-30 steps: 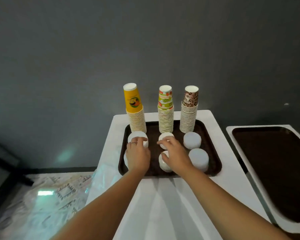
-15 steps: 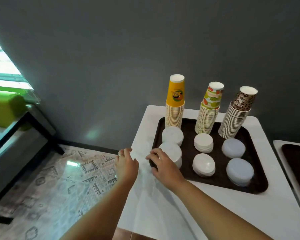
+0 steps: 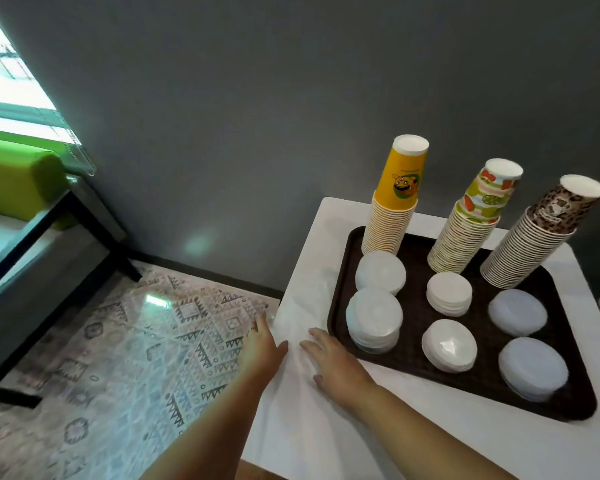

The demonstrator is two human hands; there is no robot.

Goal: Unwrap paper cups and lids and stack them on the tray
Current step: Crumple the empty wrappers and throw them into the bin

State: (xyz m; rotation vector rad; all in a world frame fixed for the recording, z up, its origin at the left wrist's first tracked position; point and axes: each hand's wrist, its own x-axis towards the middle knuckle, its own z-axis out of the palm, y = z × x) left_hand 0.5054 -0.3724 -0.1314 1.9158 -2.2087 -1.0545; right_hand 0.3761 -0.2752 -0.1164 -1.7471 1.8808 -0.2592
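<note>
A white tabletop [image 3: 430, 455] stands against a plain grey wall [image 3: 291, 81]. Left of the tabletop, a patterned rug [image 3: 136, 348] covers the floor, catching a bright glare. Further left of the tabletop, a green cushion [image 3: 18, 174] sits on a black-framed bench [image 3: 49, 244] below a bright window [image 3: 4, 74].
</note>
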